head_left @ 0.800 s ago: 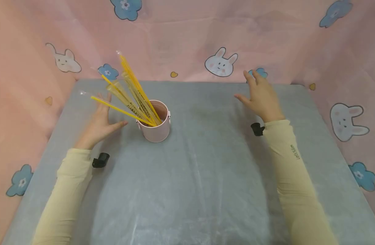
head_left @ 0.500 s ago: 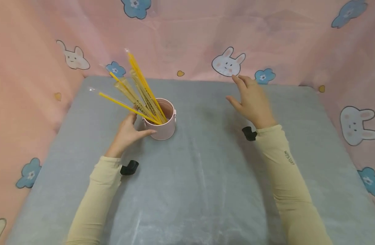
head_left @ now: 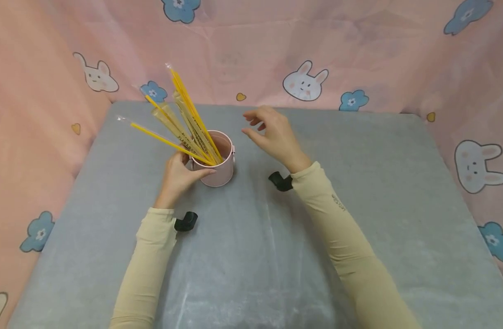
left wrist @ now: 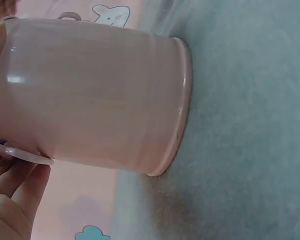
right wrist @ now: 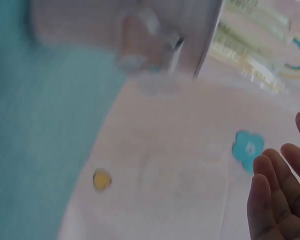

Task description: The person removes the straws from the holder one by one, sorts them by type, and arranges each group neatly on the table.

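Note:
A small pale pink metal pail (head_left: 221,176) stands upright on the table. Several straws in clear wrappers (head_left: 187,130) lean out of it to the left, some thin and yellow, others wider and tan with print. My left hand (head_left: 176,179) grips the pail's left side, thumb across the front near the rim and fingers round behind. The left wrist view has the pail wall (left wrist: 90,90) up close, with fingers (left wrist: 27,192) beside its side handle. Just right of the pail my right hand (head_left: 277,137) hovers with loosely bent fingers, nothing in it; its fingers (right wrist: 280,195) also show in the right wrist view.
A grey cloth covers the table (head_left: 358,205). Pink fabric (head_left: 235,45) printed with rabbits and flowers hangs behind and along both sides. A black wrist camera mount (head_left: 186,221) juts from the left sleeve, another (head_left: 281,181) from the right.
The left hand has moved right, from beside the pail onto it. The right hand has come left, close to the pail, its fingers bending more. The pail has stayed in place.

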Available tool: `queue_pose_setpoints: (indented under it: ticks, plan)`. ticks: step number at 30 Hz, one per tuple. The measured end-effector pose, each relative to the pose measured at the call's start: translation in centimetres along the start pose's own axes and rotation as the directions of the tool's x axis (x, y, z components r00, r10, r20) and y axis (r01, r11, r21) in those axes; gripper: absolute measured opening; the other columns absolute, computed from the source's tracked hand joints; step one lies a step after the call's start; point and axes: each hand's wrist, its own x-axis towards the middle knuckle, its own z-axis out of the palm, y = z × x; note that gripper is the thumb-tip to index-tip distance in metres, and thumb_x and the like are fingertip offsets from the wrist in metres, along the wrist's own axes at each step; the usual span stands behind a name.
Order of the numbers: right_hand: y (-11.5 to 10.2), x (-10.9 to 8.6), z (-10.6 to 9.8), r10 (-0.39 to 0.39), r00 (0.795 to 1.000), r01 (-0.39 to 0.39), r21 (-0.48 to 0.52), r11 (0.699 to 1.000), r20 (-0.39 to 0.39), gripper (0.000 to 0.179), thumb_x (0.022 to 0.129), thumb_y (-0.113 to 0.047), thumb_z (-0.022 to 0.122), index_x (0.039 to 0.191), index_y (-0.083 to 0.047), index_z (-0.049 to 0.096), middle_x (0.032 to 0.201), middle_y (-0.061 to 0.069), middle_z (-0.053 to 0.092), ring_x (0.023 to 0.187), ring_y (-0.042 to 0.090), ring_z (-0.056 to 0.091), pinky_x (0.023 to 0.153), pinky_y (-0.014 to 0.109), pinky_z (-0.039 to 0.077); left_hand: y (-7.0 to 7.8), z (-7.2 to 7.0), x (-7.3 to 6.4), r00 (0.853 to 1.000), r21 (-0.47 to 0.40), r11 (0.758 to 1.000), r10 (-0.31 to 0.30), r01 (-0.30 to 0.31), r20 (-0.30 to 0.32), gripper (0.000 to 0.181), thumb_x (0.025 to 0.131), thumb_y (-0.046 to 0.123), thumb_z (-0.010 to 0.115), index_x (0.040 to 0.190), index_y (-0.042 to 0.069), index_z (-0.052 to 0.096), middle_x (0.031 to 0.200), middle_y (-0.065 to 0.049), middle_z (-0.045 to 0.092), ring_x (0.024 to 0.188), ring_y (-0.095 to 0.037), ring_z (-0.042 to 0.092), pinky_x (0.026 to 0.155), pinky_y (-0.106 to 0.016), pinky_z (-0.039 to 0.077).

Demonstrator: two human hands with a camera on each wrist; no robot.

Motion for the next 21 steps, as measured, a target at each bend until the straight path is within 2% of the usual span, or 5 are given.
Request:
queue_pose_setpoints:
  ticks: [5, 9, 15, 21]
  plan:
    - [-1.8, 1.9, 2.5, 0.042, 0.993, -0.052, 0.092, 0.994, 0.106, 0.026, 0.087, -0.008, 0.068, 0.111, 0.002, 0.065, 0.105, 0.013, 0.064, 0.091, 0.021, 0.061, 0.077, 0.026, 0.051, 0.0, 0.0, 0.1, 1.0, -0.015, 1.0, -0.007, 0.007, -0.01, 0.075, 0.065, 0.01, 0.088, 0.128, -0.001, 0.049, 0.127, -0.016, 0.056, 0.124, -0.024, 0.048, 0.106, -0.034, 0.037]
    - [-2.3, 3.0, 4.2, 0.109, 0.982, -0.137, 0.177, 0.975, 0.155, 0.023, 0.087, -0.009, 0.068, 0.108, 0.001, 0.067, 0.101, 0.01, 0.066, 0.09, 0.017, 0.062, 0.077, 0.021, 0.051, 0.0, 0.0, 0.0, 1.0, -0.046, 0.999, 0.004, -0.005, -0.022, 0.073, 0.066, 0.01, 0.087, 0.128, 0.0, 0.05, 0.128, -0.015, 0.056, 0.123, -0.023, 0.049, 0.105, -0.033, 0.038]
    - [-2.9, 3.9, 6.0, 0.172, 0.968, -0.208, 0.201, 0.957, 0.183, 0.02, 0.088, -0.01, 0.067, 0.105, 0.0, 0.068, 0.096, 0.009, 0.067, 0.085, 0.016, 0.063, 0.075, 0.019, 0.051, -0.1, 0.1, -0.4, 0.999, -0.078, 0.996, 0.031, -0.034, -0.04, 0.075, 0.065, 0.009, 0.087, 0.13, 0.0, 0.049, 0.128, -0.014, 0.056, 0.123, -0.022, 0.049, 0.104, -0.033, 0.039]
    - [-2.7, 3.9, 7.2, 0.212, 0.962, -0.249, 0.237, 0.939, 0.171, 0.019, 0.088, -0.009, 0.068, 0.104, -0.001, 0.068, 0.096, 0.009, 0.068, 0.082, 0.016, 0.064, 0.072, 0.018, 0.052, -0.3, 0.3, -0.4, 0.999, -0.046, 0.998, 0.035, -0.037, -0.041, 0.076, 0.066, 0.012, 0.087, 0.131, 0.001, 0.05, 0.13, -0.014, 0.055, 0.125, -0.023, 0.048, 0.104, -0.035, 0.039]
